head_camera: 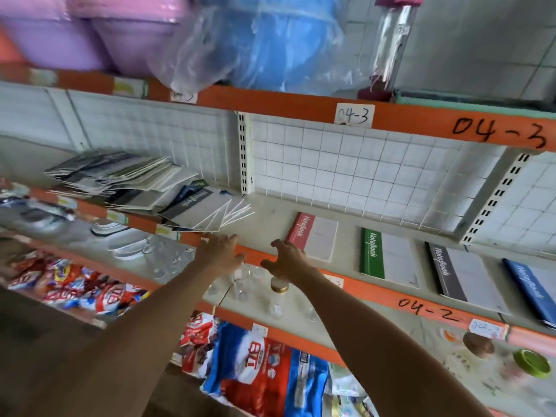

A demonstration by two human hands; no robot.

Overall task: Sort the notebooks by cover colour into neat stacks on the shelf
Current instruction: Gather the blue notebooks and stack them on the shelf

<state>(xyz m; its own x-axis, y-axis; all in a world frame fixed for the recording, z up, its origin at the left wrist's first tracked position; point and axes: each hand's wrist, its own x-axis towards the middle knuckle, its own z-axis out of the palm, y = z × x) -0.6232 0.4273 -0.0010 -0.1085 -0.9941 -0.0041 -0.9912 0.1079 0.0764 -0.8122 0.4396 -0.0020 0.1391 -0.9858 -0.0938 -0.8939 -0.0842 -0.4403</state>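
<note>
Neither hand grips anything: the left hand (221,248) is spread with fingers loosely extended, the right hand (285,256) is spread with fingers slightly curled, and both hover over the orange front rail of the middle shelf (373,291), apart from each other and from every notebook.

Just beyond and left of the left hand lies the untidy heap of mixed notebooks (144,188), fanned and overlapping, its nearest corners overhanging toward the rail. Covers of dark blue, grey and green show in it; the count cannot be told.

Just beyond and right of the right hand lies the red-spined notebook (311,236), flat on the shelf. Further right, in a row and spaced apart, lie the green-spined notebook (386,255), the dark grey-spined notebook (460,273) and the blue-spined notebook (532,288), partly cut off by the frame.

Assessment: four colour positions appear started, each looking like a single book or a thin stack. The bulk remains in the heap, so the sort is at an early stage.
</note>
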